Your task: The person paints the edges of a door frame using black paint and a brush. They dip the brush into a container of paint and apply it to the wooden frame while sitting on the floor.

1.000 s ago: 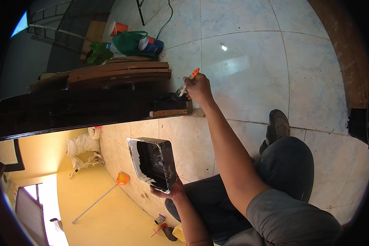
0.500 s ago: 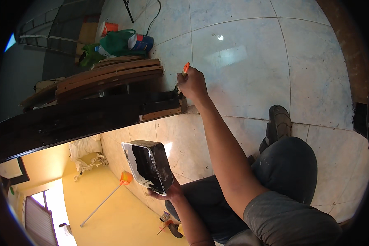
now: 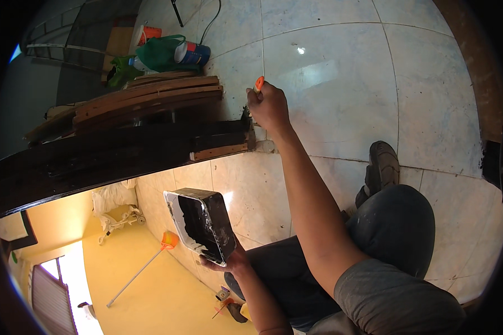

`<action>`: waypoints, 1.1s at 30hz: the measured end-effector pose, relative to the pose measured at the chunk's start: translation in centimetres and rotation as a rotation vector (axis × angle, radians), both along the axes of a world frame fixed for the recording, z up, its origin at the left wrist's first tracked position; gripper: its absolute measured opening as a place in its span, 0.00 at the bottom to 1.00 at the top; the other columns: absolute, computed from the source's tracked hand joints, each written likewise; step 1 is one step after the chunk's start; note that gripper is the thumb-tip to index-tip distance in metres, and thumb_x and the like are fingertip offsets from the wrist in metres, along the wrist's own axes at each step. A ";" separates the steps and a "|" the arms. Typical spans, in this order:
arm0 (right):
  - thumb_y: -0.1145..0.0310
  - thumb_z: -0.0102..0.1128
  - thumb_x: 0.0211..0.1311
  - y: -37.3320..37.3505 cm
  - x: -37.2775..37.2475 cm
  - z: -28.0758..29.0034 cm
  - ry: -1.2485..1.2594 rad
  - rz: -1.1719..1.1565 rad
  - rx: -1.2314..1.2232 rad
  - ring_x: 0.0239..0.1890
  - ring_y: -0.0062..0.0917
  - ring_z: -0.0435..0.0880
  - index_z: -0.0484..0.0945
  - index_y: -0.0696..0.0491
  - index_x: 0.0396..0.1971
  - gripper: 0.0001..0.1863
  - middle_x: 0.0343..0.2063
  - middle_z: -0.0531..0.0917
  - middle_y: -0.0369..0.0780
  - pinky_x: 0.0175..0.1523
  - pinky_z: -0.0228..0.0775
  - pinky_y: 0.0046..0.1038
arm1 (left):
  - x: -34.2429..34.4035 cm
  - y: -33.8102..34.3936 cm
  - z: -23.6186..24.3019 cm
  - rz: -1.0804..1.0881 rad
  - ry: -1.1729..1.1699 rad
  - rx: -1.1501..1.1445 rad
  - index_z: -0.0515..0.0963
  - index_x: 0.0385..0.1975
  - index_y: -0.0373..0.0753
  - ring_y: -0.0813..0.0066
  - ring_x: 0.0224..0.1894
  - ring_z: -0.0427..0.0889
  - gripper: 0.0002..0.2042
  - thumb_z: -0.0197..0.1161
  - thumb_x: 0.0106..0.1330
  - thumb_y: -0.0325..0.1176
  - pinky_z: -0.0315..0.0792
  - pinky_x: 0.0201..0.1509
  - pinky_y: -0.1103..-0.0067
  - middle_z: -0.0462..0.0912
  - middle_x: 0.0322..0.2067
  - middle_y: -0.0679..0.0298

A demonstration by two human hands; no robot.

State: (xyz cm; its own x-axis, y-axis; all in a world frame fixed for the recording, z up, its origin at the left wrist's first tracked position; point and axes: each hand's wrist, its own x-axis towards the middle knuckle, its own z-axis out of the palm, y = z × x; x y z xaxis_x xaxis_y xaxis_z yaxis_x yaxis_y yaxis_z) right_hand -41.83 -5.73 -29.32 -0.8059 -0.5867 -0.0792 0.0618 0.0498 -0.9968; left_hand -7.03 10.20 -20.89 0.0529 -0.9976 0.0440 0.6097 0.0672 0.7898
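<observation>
My right hand (image 3: 271, 106) is closed round a paintbrush (image 3: 259, 84) whose orange handle end sticks up above the fist. Its dark bristles are partly hidden and lie at the end of a long black-painted wooden frame (image 3: 123, 151). A strip of bare reddish wood (image 3: 221, 152) shows along the frame's near edge at that end. Lower down, my left hand (image 3: 233, 261) grips a rectangular paint container (image 3: 221, 220) from below and behind. The container is tilted, with black paint coating its inside and white smears on its rim.
Brown wooden boards (image 3: 151, 100) are stacked just beyond the frame. Behind them stand a green bag (image 3: 159, 54), a blue can (image 3: 195, 54) and an orange bucket (image 3: 149, 34). An orange-headed, long-handled tool (image 3: 169, 240) leans by the yellow wall (image 3: 128, 279). Tiles (image 3: 341, 100) cover the floor.
My right hand has moved slightly up and to the right with the paintbrush, showing more of the frame's end. My left hand keeps hold of the container, almost unmoved.
</observation>
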 end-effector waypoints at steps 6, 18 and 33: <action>0.63 0.69 0.68 -0.2 2.3 -0.5 -0.117 0.094 -0.134 0.17 0.36 0.76 0.75 0.60 0.26 0.18 0.15 0.77 0.44 0.29 0.70 0.36 | 0.2 0.0 -0.1 -0.003 0.024 -0.002 0.69 0.72 0.41 0.53 0.71 0.73 0.37 0.61 0.67 0.56 0.67 0.76 0.57 0.74 0.70 0.53; 0.66 0.67 0.65 1.3 4.3 -0.2 -0.113 -0.083 -0.070 0.27 0.49 0.86 0.78 0.59 0.25 0.13 0.21 0.83 0.52 0.34 0.78 0.43 | -1.2 0.7 1.1 -0.035 0.129 -0.014 0.70 0.71 0.38 0.53 0.71 0.73 0.37 0.62 0.65 0.53 0.66 0.77 0.57 0.75 0.69 0.51; 0.67 0.62 0.74 5.1 11.8 -1.7 -0.224 -0.464 -0.160 0.16 0.25 0.71 0.74 0.56 0.26 0.15 0.15 0.76 0.38 0.26 0.64 0.31 | -1.2 1.3 1.5 -0.172 0.394 -0.030 0.70 0.71 0.38 0.53 0.71 0.73 0.37 0.61 0.63 0.51 0.65 0.77 0.55 0.74 0.70 0.53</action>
